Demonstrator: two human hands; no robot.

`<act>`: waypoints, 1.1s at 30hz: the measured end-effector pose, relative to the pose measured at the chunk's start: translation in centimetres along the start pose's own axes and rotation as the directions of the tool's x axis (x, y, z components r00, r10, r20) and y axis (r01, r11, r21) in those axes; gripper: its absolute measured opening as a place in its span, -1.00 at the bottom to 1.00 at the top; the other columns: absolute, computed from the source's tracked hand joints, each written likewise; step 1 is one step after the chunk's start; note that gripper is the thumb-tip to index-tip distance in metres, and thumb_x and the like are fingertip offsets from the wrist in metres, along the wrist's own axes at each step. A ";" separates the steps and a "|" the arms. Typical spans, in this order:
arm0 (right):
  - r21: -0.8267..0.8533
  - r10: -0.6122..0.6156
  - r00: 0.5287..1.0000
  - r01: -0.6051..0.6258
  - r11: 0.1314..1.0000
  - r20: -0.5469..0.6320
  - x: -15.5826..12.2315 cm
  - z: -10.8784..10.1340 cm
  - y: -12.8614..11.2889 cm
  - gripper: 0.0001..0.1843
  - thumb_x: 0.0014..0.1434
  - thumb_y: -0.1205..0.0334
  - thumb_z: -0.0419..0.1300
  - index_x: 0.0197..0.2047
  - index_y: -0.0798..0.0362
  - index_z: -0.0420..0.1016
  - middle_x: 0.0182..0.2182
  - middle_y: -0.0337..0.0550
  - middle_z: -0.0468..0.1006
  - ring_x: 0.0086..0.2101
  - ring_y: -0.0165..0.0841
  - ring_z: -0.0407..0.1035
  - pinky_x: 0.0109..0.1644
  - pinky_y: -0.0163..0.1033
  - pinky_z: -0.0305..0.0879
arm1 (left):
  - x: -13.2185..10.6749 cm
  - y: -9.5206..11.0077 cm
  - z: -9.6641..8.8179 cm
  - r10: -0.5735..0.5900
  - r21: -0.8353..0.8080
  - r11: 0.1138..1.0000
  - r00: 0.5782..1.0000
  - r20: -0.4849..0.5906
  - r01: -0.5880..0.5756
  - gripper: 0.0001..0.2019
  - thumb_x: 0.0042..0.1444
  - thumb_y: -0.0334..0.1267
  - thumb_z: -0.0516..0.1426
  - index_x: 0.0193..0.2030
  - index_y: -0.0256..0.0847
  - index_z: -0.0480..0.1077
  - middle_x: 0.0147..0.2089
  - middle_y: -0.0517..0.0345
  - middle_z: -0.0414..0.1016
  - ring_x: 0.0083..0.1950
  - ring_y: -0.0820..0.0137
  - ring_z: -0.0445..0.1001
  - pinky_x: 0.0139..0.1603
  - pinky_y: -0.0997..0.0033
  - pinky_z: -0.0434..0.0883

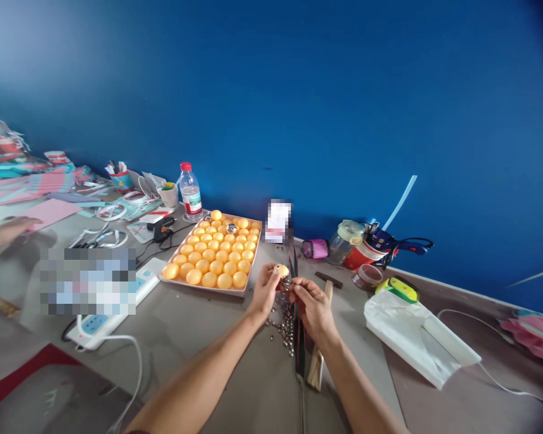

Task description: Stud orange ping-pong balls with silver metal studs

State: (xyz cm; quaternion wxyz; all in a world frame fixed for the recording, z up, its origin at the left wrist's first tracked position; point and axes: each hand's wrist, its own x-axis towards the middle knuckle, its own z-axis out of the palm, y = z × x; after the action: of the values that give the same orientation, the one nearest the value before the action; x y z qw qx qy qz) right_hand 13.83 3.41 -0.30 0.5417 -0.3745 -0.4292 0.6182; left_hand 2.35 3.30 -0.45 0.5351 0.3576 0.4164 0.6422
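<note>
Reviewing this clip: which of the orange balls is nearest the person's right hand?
The orange ball held in the left hand, just beside the right hand. The other orange balls sit in the tray, farther left.

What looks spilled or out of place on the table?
Small shiny pieces lie loose on the table near the left hand and right hand, scattered as if spilled. In the tray, a silvery ball looks odd among the plain orange balls.

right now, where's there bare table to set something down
Free: the table between power strip, ball tray and left forearm; also between right forearm and white box. Crowded: between the forearms, with beads and stick, and along the wall.
</note>
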 end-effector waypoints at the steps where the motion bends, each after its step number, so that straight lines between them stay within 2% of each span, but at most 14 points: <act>1: -0.001 0.009 1.000 -0.009 1.000 0.004 -0.1 0.1 0.0 -0.80 -0.07 0.15 0.28 -0.35 0.04 0.45 -0.51 -0.28 0.44 -0.54 -0.47 0.23 -0.41 -0.31 0.15 | 0.0 0.0 0.0 -0.003 0.000 1.000 1.000 0.001 0.003 -0.68 0.06 -0.03 0.12 -0.17 -0.21 0.25 -0.34 0.22 0.36 -0.44 0.52 0.37 -0.42 0.51 0.35; 9: -0.060 -0.001 1.000 0.000 0.998 -0.012 0.0 -0.3 0.1 -0.84 -0.02 0.14 0.25 -0.46 0.02 0.39 -0.57 -0.34 0.39 -0.58 -0.49 0.17 -0.47 -0.33 0.07 | -0.2 0.2 0.2 0.036 0.034 0.999 0.999 0.018 -0.037 -0.69 0.06 -0.02 0.11 -0.20 -0.22 0.26 -0.36 0.22 0.36 -0.46 0.53 0.34 -0.42 0.50 0.33; 11: -0.139 -0.001 1.000 -0.002 0.990 -0.016 0.1 -0.5 0.2 -0.87 -0.02 0.15 0.23 -0.45 0.01 0.39 -0.57 -0.34 0.39 -0.56 -0.46 0.19 -0.46 -0.32 0.08 | -0.2 0.4 0.3 0.043 0.054 0.998 0.999 0.001 -0.043 -0.68 0.06 -0.02 0.11 -0.20 -0.22 0.27 -0.38 0.23 0.36 -0.47 0.53 0.33 -0.41 0.50 0.33; 14: -0.346 -0.048 0.999 0.042 0.937 -0.010 0.1 -0.6 0.4 -0.90 -0.04 0.20 0.21 -0.40 0.01 0.42 -0.52 -0.29 0.44 -0.49 -0.40 0.27 -0.38 -0.27 0.18 | -0.2 0.6 0.3 0.064 0.097 0.993 0.997 -0.037 -0.060 -0.69 0.06 -0.03 0.11 -0.19 -0.22 0.28 -0.39 0.24 0.36 -0.47 0.54 0.32 -0.39 0.51 0.32; 18: -0.490 -0.143 0.989 0.146 0.859 0.042 -0.1 -0.4 0.6 -0.78 -0.01 0.22 0.16 -0.23 0.03 0.44 -0.38 -0.18 0.52 -0.31 -0.30 0.37 -0.20 -0.21 0.26 | 0.0 0.6 0.2 0.087 0.118 0.990 0.994 -0.068 -0.078 -0.70 0.07 -0.03 0.10 -0.20 -0.23 0.28 -0.37 0.23 0.36 -0.49 0.55 0.32 -0.39 0.51 0.31; 20: -0.519 -0.148 0.988 0.149 0.841 0.044 -0.2 -0.4 0.5 -0.78 0.00 0.22 0.15 -0.23 0.03 0.44 -0.38 -0.18 0.52 -0.31 -0.29 0.38 -0.20 -0.20 0.26 | 0.0 0.6 0.2 0.091 0.122 0.989 0.993 -0.071 -0.081 -0.69 0.07 -0.02 0.11 -0.20 -0.23 0.29 -0.37 0.22 0.37 -0.49 0.55 0.32 -0.40 0.51 0.32; 23: -0.559 -0.140 0.990 0.130 0.819 0.025 -0.1 -0.5 0.4 -0.86 -0.01 0.23 0.12 -0.34 0.02 0.46 -0.43 -0.22 0.52 -0.36 -0.30 0.36 -0.23 -0.20 0.25 | -0.1 0.6 0.3 0.091 0.122 0.989 0.993 -0.073 -0.082 -0.68 0.05 -0.01 0.12 -0.20 -0.23 0.30 -0.39 0.22 0.37 -0.49 0.53 0.33 -0.41 0.50 0.32; 26: -0.543 -0.149 0.989 0.125 0.830 0.000 0.0 -0.6 0.4 -0.86 -0.01 0.22 0.12 -0.34 0.00 0.46 -0.47 -0.25 0.50 -0.40 -0.31 0.35 -0.26 -0.19 0.26 | -0.1 0.6 0.3 0.086 0.121 0.990 0.993 -0.076 -0.076 -0.67 0.04 0.00 0.13 -0.20 -0.22 0.30 -0.39 0.22 0.37 -0.50 0.53 0.33 -0.43 0.50 0.32; 30: -0.490 -0.161 0.986 0.120 0.863 -0.042 0.1 -0.6 0.4 -0.81 -0.05 0.20 0.18 -0.29 0.01 0.44 -0.43 -0.22 0.52 -0.36 -0.29 0.37 -0.25 -0.18 0.26 | -0.1 0.6 0.2 0.092 0.131 0.988 0.994 -0.066 -0.083 -0.68 0.05 0.00 0.12 -0.20 -0.22 0.30 -0.38 0.23 0.36 -0.50 0.54 0.33 -0.42 0.50 0.32; 33: -0.521 -0.149 0.988 0.101 0.848 -0.051 0.1 -0.6 0.3 -0.86 -0.06 0.19 0.17 -0.37 0.01 0.45 -0.47 -0.23 0.50 -0.42 -0.32 0.34 -0.30 -0.20 0.23 | -0.1 0.7 0.3 0.095 0.136 0.987 0.994 -0.056 -0.087 -0.69 0.06 -0.02 0.11 -0.20 -0.22 0.29 -0.40 0.23 0.36 -0.50 0.54 0.32 -0.41 0.50 0.31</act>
State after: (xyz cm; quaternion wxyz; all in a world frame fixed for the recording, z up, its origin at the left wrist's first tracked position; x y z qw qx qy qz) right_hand 14.25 3.61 -0.75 0.4790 -0.5045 -0.5781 0.4264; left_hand 2.35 3.15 0.29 0.4668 0.3909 0.4579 0.6477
